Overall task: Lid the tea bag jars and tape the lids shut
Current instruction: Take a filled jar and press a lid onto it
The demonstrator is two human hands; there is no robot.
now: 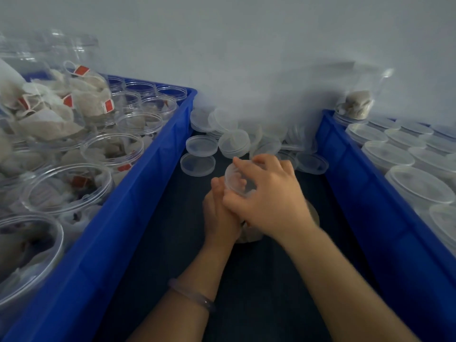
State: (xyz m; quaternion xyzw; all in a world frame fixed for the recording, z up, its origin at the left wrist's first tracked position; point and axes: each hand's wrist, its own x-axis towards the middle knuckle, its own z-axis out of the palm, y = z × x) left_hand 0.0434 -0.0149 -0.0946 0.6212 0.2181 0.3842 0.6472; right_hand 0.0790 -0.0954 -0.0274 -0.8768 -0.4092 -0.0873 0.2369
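1 head-worn view, facing forward and down, close over table (160, 233)

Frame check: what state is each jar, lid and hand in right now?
Middle jar: gripped by the left hand, mostly hidden, tea bags inside.
Top lid: held by the right hand at the jar's mouth; cannot tell if seated.
Left-crate jars: open, holding tea bags.
Right-crate jars: lidded; no tape discernible.
Loose lids: piled on the table, unused.
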